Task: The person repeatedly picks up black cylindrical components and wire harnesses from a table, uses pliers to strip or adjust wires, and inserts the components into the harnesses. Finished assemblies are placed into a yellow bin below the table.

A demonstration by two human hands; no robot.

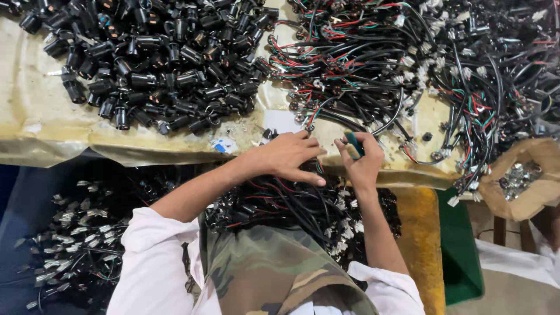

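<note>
My left hand (287, 156) rests at the table's front edge, fingers spread and pointing right, touching black wires; whether it grips one I cannot tell. My right hand (360, 157) is closed on a small teal tool (352, 143) with a tan tip, held upright just beside the left fingertips. A black cable (389, 119) curves from the wire heap toward the two hands. Behind them a tangled heap of wire harnesses (373, 52) in black, red and green with white connectors covers the table. More finished harnesses (291, 204) hang below my wrists.
A pile of black cylindrical sockets (157, 58) fills the table's left. A brown paper bag of small metal parts (522, 175) sits at the right edge. A bin of harnesses with white plugs (76, 233) lies lower left. A green container (461, 245) stands lower right.
</note>
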